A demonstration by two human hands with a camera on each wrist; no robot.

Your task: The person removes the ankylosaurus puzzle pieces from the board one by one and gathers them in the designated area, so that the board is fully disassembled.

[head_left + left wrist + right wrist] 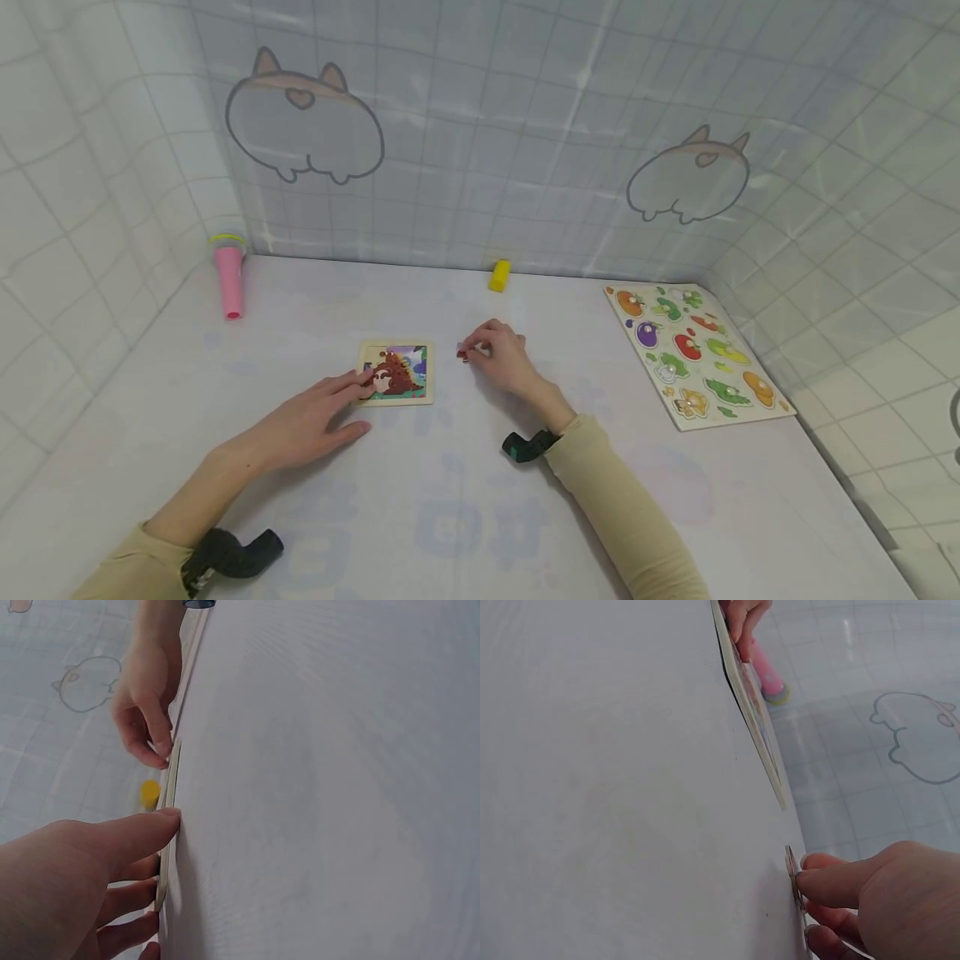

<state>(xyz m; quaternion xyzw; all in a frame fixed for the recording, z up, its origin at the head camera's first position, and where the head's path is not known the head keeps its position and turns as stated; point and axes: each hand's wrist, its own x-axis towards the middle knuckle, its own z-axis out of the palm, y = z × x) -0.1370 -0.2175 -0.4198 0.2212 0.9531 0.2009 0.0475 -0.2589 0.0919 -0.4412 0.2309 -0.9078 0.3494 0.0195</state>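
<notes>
A small square jigsaw puzzle [416,372] in a pale wooden frame lies on the table, showing a brown dinosaur on a colourful background. My left hand [303,421] rests its extended fingers on the puzzle's left side, covering part of the picture, with the thumb apart below. To the right of the frame, my right hand [501,358] pinches a small reddish-brown puzzle piece [462,355] between thumb and fingers, close over the table. In the right wrist view the thin piece [790,862] tilts up on edge; the fingers hide part of it.
A pink toy microphone [231,279] stands at the back left, and a yellow block [499,276] lies near the back wall. On the right is a vegetable peg puzzle board [705,358]. Tile-patterned walls [480,150] enclose the table's back and sides.
</notes>
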